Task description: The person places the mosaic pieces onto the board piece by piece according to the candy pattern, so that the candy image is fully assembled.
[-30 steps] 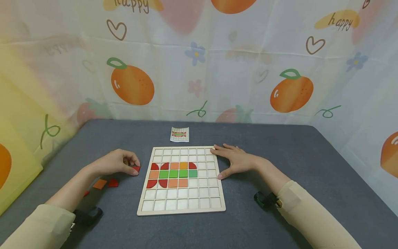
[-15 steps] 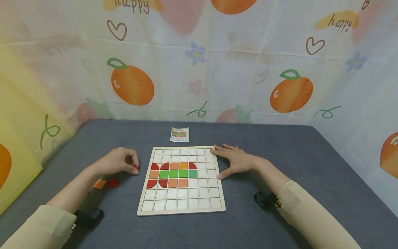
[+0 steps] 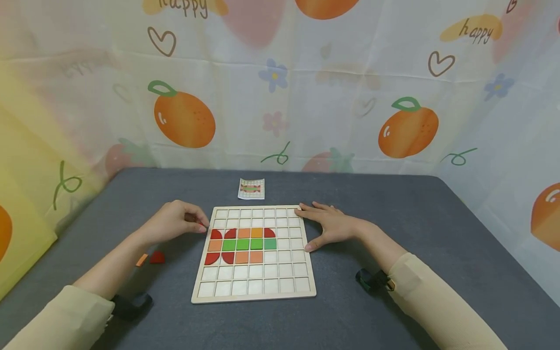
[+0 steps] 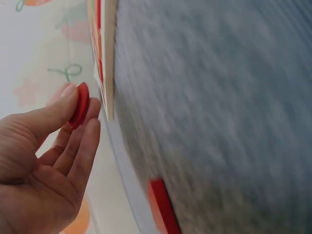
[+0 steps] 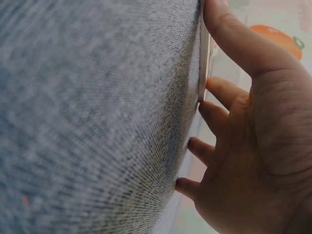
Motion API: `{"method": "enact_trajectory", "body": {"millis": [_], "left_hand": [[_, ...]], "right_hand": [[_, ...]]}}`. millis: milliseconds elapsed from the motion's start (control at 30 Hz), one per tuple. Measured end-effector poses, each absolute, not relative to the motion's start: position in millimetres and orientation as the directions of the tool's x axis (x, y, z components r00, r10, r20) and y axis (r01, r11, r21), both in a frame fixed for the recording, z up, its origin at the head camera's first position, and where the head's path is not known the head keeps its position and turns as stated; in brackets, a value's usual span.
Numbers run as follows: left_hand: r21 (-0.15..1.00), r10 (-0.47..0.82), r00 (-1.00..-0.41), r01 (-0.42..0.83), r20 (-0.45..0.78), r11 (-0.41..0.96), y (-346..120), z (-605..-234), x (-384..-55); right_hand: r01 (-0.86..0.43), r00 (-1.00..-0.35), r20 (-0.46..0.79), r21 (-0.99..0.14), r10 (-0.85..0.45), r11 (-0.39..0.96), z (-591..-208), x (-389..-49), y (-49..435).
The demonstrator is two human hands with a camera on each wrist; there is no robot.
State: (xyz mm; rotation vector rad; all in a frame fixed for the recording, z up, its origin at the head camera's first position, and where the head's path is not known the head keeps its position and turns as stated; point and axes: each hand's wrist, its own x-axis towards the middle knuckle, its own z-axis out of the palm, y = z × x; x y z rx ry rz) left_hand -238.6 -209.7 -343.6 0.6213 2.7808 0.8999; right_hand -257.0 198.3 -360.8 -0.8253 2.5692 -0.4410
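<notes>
My left hand [image 3: 172,222] pinches a red tile [image 4: 80,106] between thumb and fingers, just off the upper left edge of the wooden grid board [image 3: 253,298]. Curved on one side, the tile resembles the red quarter-round pieces [image 3: 216,234] lying in the board's cells. Rows of orange tiles [image 3: 242,257], green tiles [image 3: 242,244] and one teal tile [image 3: 270,244] also fill cells. My right hand [image 3: 334,226] rests at the board's right edge, its fingers spread and its thumb and fingertips touching the frame.
On the dark table [image 3: 350,311], a loose red tile [image 3: 157,257] and an orange tile [image 3: 141,260] lie under my left forearm. Behind the board lies a small printed card [image 3: 251,189] with a coloured grid pattern. A patterned cloth [image 3: 280,97] hangs behind the table.
My left hand has moved right and slightly away from me, carrying the red tile to the board's left edge. The right hand stays in place on the board.
</notes>
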Motion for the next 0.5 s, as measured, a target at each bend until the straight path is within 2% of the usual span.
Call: {"method": "enact_trajectory", "body": {"millis": [233, 500], "left_hand": [[0.651, 0.386, -0.922, 0.301, 0.014, 0.697, -183, -341, -234], [0.704, 0.424, -0.905, 0.283, -0.029, 0.651, -152, -344, -229]], "right_hand": [[-0.481, -0.744, -0.274, -0.414, -0.61, 0.773, -360, -256, 198], [-0.485, -0.743, -0.271, -0.413, -0.612, 0.771, -361, -257, 199]]}}
